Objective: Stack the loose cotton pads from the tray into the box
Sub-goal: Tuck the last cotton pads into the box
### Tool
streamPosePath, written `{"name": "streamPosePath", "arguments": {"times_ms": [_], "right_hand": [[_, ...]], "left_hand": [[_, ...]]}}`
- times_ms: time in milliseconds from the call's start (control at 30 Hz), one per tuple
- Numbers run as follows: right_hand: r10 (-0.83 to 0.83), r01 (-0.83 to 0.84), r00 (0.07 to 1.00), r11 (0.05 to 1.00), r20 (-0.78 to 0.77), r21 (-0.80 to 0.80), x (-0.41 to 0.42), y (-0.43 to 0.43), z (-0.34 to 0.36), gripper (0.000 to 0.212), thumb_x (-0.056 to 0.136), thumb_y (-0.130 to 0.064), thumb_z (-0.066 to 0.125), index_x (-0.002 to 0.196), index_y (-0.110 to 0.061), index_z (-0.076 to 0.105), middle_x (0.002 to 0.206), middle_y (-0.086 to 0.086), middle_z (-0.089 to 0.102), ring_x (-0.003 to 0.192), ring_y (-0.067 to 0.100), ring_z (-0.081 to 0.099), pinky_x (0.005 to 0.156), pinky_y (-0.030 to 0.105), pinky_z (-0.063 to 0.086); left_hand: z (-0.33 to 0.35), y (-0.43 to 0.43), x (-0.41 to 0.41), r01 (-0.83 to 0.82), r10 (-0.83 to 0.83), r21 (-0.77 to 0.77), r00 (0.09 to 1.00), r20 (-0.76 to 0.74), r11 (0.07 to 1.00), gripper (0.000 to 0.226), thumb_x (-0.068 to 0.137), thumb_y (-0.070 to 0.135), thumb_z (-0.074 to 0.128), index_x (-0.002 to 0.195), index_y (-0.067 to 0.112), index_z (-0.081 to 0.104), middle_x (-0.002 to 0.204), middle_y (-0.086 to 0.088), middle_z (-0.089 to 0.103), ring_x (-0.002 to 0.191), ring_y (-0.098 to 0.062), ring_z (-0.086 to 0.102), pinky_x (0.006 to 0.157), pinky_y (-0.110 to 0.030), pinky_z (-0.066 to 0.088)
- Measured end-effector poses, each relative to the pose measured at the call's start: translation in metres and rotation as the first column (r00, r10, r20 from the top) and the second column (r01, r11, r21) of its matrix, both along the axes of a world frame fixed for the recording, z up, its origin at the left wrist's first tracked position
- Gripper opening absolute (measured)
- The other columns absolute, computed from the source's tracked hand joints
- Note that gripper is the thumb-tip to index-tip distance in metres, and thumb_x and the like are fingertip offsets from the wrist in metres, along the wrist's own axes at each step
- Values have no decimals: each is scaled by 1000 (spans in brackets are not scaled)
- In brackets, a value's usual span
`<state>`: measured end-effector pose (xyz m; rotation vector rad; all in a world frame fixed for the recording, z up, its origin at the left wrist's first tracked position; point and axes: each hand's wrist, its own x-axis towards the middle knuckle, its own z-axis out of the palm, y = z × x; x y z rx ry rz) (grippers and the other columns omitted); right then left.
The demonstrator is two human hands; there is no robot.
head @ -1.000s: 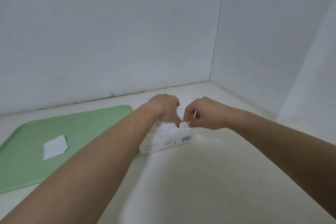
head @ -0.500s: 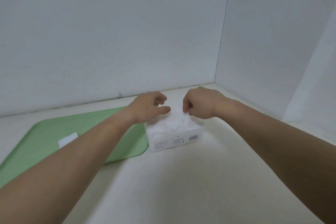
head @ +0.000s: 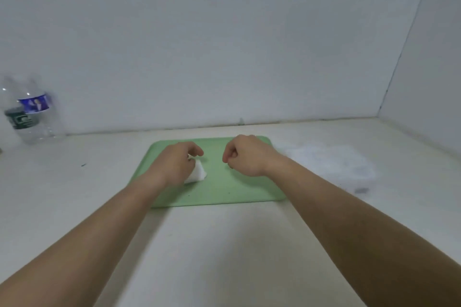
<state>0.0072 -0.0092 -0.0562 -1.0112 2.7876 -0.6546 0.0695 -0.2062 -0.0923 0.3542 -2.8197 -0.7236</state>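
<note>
A green tray [head: 224, 192] lies on the white table in front of me. One white cotton pad [head: 198, 174] rests on it, partly under my left hand [head: 175, 166], whose fingers curl over the pad's near side and touch it. My right hand [head: 245, 156] hovers over the tray's right part in a loose fist with nothing in it. The clear box [head: 334, 167], filled with white pads, stands blurred just to the right of the tray.
Two clear plastic bottles [head: 30, 114] stand at the far left against the back wall. White walls close off the back and the right side.
Both hands left the box and moved left over the tray. My left hand came down on the loose pad. The view swung left, bringing the bottles into sight.
</note>
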Motion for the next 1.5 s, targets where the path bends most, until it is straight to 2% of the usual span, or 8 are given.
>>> {"name": "streamPosePath", "arguments": {"times_ms": [133, 267, 567, 667, 833, 1133, 1300, 1500], "right_hand": [[-59, 63, 995, 997, 81, -48, -1, -38, -29, 27, 88, -23, 52, 111, -28, 67, 115, -6, 66, 106, 18, 62, 96, 39, 51], [-148, 152, 985, 988, 87, -39, -3, -62, -57, 28, 87, -25, 53, 108, -14, 66, 110, 4, 67, 99, 27, 63, 90, 41, 53], [-141, 147, 981, 988, 130, -39, -11, -74, -75, 48, 82, -42, 63, 129, -30, 57, 128, 1, 52, 121, 26, 47, 102, 45, 42], [-42, 119, 961, 955, 275, -271, -13, -69, -78, 52, 82, -27, 66, 132, -27, 50, 115, -6, 57, 108, 19, 57, 97, 41, 49], [127, 106, 925, 819, 358, -564, -11, -55, -69, 27, 83, -19, 76, 109, -21, 69, 90, 1, 69, 67, 3, 62, 60, 12, 46], [75, 49, 977, 830, 197, -555, -13, -25, -18, 1, 92, -21, 63, 92, -20, 63, 93, 1, 67, 86, 21, 67, 80, 41, 57], [149, -128, 988, 946, 48, -297, -12, 42, 32, 16, 83, -17, 75, 98, -21, 69, 89, -7, 68, 76, 7, 62, 65, 18, 45], [-5, 20, 998, 963, 56, -271, -28, 145, 70, 13, 91, -8, 63, 92, -21, 67, 91, -1, 66, 82, 16, 64, 77, 34, 58]], "left_hand": [[-16, -14, 0, -48, 56, -51, 986, 160, 998, 48, 98, 25, 56, 145, 20, 49, 146, -6, 55, 131, -25, 53, 107, -35, 42], [-26, -18, -7, -62, 73, -63, 979, 189, 996, 65, 94, 33, 65, 152, 18, 40, 146, -9, 54, 131, -29, 53, 108, -38, 43], [-31, -25, -10, 40, -47, 187, 998, 32, 981, 64, 79, 6, 77, 135, 25, 53, 100, 6, 52, 78, -10, 53, 66, -21, 42], [-30, -22, -7, 84, -76, 227, 996, -43, 970, 63, 78, 1, 75, 131, 29, 56, 104, 3, 52, 71, -10, 52, 63, -20, 42], [-26, -14, -2, 169, -113, 329, 977, -181, 929, 68, 77, -1, 75, 133, 31, 54, 106, 5, 54, 61, -5, 54, 59, -15, 44], [-11, 24, 1, 221, -62, 435, 935, -349, 873, 32, 85, 8, 74, 113, 21, 66, 86, -4, 76, 71, -20, 75, 70, -34, 56], [5, 77, -2, 305, -101, 458, 904, -416, 835, 24, 83, 9, 79, 99, 21, 65, 76, -2, 76, 68, -22, 74, 70, -38, 55], [19, 156, -26, 326, -179, 429, 921, -347, 842, 21, 85, 32, 79, 99, 29, 64, 85, 9, 70, 73, -8, 65, 65, -23, 47]]}}
